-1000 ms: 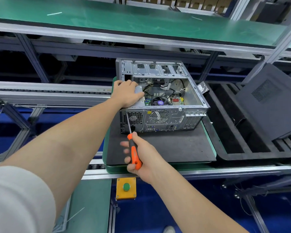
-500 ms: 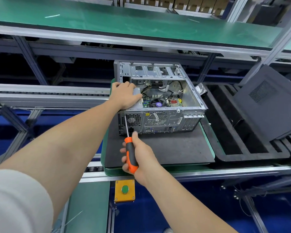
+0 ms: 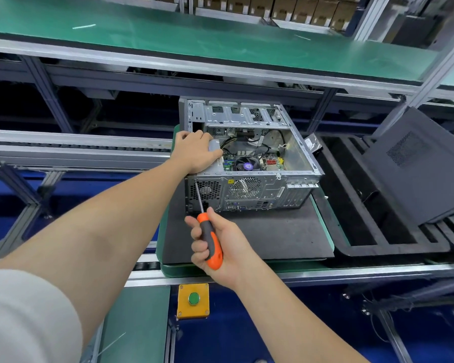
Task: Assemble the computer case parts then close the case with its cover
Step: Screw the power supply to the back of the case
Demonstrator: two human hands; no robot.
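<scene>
An open silver computer case (image 3: 260, 197) lies on its side on a black mat (image 3: 273, 237), with the motherboard and CPU fan visible inside. My left hand (image 3: 194, 150) presses down on the power supply at the case's near left top corner. My right hand (image 3: 220, 247) grips an orange and grey screwdriver (image 3: 210, 239). Its thin shaft points up to the top left corner of the case's rear panel. The dark side cover (image 3: 419, 163) leans upright at the right.
The mat sits on a green pallet (image 3: 325, 221) on the conveyor. A black foam tray (image 3: 357, 205) lies to the right of it, holding the cover. A yellow box with a green button (image 3: 193, 298) is below the conveyor rail. A green shelf (image 3: 194, 35) spans above.
The screwdriver tip has moved up the rear panel to its top left corner, and my right hand has shifted slightly up. My left hand stays on the power supply.
</scene>
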